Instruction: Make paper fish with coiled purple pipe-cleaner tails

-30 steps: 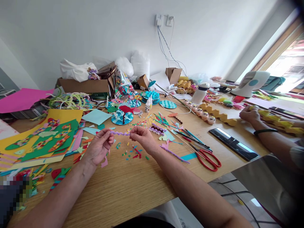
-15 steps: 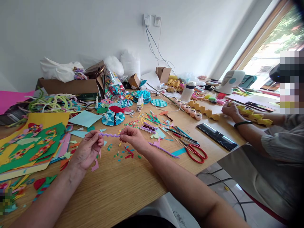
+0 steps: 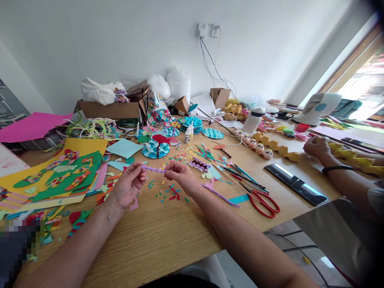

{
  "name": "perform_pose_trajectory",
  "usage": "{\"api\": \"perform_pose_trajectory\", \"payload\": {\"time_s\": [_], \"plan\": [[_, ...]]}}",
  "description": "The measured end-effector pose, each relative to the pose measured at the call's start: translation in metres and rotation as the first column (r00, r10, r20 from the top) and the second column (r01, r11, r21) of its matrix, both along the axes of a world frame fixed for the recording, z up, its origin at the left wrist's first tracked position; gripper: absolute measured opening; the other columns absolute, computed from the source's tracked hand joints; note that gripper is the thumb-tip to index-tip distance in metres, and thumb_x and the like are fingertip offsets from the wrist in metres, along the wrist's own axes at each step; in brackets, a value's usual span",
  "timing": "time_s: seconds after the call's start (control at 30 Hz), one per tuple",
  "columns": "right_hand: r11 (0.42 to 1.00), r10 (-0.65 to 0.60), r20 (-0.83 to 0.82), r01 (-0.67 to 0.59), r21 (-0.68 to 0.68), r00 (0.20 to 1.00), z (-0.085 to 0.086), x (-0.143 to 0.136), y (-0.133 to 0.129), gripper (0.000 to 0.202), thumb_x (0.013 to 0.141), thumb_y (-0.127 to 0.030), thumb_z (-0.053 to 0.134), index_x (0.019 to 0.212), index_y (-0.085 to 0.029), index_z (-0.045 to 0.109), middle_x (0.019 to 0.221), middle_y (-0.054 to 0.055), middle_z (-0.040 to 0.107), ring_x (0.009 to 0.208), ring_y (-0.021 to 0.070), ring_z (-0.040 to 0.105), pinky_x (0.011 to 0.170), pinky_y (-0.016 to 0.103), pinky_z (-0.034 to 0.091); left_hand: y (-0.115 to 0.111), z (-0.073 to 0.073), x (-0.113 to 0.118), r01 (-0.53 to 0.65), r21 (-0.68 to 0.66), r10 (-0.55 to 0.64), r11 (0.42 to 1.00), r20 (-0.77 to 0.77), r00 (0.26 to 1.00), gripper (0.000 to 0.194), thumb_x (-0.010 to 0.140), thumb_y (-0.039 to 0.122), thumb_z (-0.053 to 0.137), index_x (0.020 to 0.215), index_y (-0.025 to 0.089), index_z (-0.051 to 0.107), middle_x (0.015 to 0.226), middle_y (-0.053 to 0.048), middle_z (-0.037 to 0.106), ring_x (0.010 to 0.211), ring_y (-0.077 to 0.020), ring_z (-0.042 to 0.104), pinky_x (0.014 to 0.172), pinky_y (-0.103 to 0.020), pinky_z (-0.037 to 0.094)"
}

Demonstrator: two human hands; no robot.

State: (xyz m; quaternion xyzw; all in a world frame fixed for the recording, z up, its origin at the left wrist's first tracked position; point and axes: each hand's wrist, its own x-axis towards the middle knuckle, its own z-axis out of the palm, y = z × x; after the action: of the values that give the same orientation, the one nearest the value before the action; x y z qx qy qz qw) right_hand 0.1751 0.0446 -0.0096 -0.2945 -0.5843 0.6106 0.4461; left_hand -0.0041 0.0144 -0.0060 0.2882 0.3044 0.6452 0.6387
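Observation:
A wavy purple pipe cleaner [image 3: 154, 169] stretches between my two hands above the wooden table. Its left end is pinched in my left hand [image 3: 129, 184], and its right end in my right hand [image 3: 179, 176]. Just behind them stands a blue round piece [image 3: 155, 149] with a red fish on a dark wavy stem. Right of my right hand lie purple and brown wavy pieces [image 3: 199, 164] and a straighter purple pipe cleaner [image 3: 220, 195]. Small paper scraps [image 3: 174, 194] are scattered beneath my hands.
Red-handled scissors [image 3: 264, 203], pencils [image 3: 247, 178] and a black phone [image 3: 295, 184] lie to the right. Coloured papers [image 3: 90, 176] are stacked at left. White glue bottles [image 3: 188, 134] stand behind. Another person's hands [image 3: 319, 150] hold a yellow carton strip at far right.
The view has turned left, so the table's contents appear further right. Both my hands still hold the purple pipe cleaner, in nearly the same pose.

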Motion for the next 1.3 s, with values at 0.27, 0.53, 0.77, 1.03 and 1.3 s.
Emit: {"api": "perform_pose_trajectory", "payload": {"time_s": [0.27,0.53,0.77,1.03,1.3], "plan": [[0.984,-0.159,0.038,0.155,0.09,0.987,0.012,0.021,0.01,0.01,0.065,-0.026,0.06,0.069,-0.018,0.055,0.06,-0.004,0.058,0.055,0.0079,0.052,0.055,0.021,0.041,-0.007,0.003,0.003,0.075,-0.016,-0.076,0.997,-0.065,0.995,0.026,0.069,0.017,0.069,0.094,0.019,0.062,0.072,-0.002,0.063,0.058,-0.0081,0.056,0.051,-0.016,0.048],[0.799,-0.6,0.51,0.495,0.342,0.616,0.009,0.106,0.043,0.006,0.069,-0.02,0.052,0.07,-0.017,0.058,0.062,-0.001,0.061,0.058,0.011,0.056,0.057,0.023,0.043,-0.012,0.0,0.012,0.145,-0.12,-0.164,0.982,-0.174,0.971,0.028,0.063,0.019,0.074,0.088,0.016,0.063,0.068,-0.001,0.062,0.055,-0.0094,0.056,0.049,-0.018,0.048],[0.766,-0.623,0.697,0.458,0.45,0.357,-0.007,0.123,0.048,0.012,0.068,-0.016,0.054,0.073,-0.018,0.065,0.065,0.0,0.064,0.065,0.0136,0.057,0.06,0.024,0.04,-0.011,-0.003,0.013,0.14,-0.151,-0.169,0.979,-0.207,0.964,0.024,0.061,0.019,0.074,0.082,0.015,0.066,0.067,-0.002,0.062,0.056,-0.01,0.056,0.051,-0.018,0.048],[0.814,-0.551,0.828,0.289,0.504,0.106,0.0,0.124,0.041,0.017,0.076,-0.023,0.054,0.083,-0.019,0.068,0.086,0.007,0.067,0.084,0.0206,0.059,0.065,0.027,0.038,-0.01,-0.008,0.011,0.136,-0.153,-0.175,0.979,-0.281,0.944,0.024,0.06,0.02,0.075,0.082,0.015,0.067,0.069,-0.002,0.063,0.058,-0.01,0.057,0.052,-0.017,0.049],[0.906,-0.423,0.906,0.009,0.423,-0.007,0.02,0.124,-0.02,0.013,0.075,-0.025,0.057,0.081,-0.02,0.067,0.085,0.009,0.067,0.08,0.0216,0.059,0.061,0.027,0.036,-0.008,-0.011,0.01,0.148,-0.133,-0.185,0.98,-0.344,0.921,0.028,0.057,0.025,0.078,0.082,0.016,0.066,0.069,-0.002,0.063,0.06,-0.0094,0.056,0.054,-0.016,0.049]]}}
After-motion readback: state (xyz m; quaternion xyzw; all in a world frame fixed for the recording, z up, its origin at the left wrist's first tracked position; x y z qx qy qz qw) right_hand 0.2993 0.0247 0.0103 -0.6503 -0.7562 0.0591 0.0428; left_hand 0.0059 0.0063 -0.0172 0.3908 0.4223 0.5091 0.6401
